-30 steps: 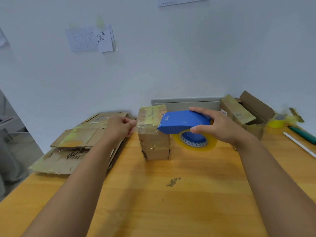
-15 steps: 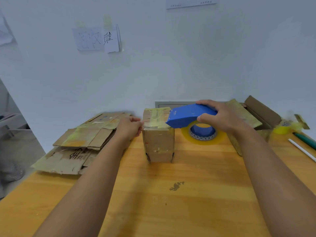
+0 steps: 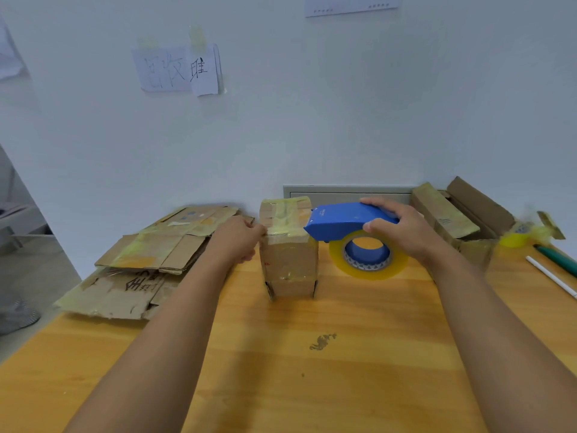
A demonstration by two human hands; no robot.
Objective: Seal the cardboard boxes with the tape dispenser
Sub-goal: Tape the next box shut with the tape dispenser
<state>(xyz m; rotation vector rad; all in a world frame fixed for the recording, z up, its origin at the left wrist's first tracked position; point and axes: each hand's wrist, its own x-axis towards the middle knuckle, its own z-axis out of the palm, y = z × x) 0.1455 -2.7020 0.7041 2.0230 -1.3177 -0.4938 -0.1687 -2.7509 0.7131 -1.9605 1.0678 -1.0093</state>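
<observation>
We had the small cardboard box (image 3: 288, 260) standing upright on the wooden table (image 3: 312, 370), near its far edge, its top already covered in yellowish tape. Our left hand (image 3: 237, 240) rested against the box's upper left edge, fingers curled and pinching there at the tape's end, though we could not tell exactly what they pinched. Our right hand (image 3: 402, 231) was wrapped around the blue tape dispenser (image 3: 343, 221), thumb on the near side and fingers over the top, with the dispenser's nose touching the box's upper right corner. The clear tape roll (image 3: 368, 256) hung beneath it, just right of the box. Flattened cardboard sheets (image 3: 150, 260) lay stacked to the left. Open cardboard boxes (image 3: 456, 214) stood at the right rear, with pens (image 3: 555, 264) beside them.
</observation>
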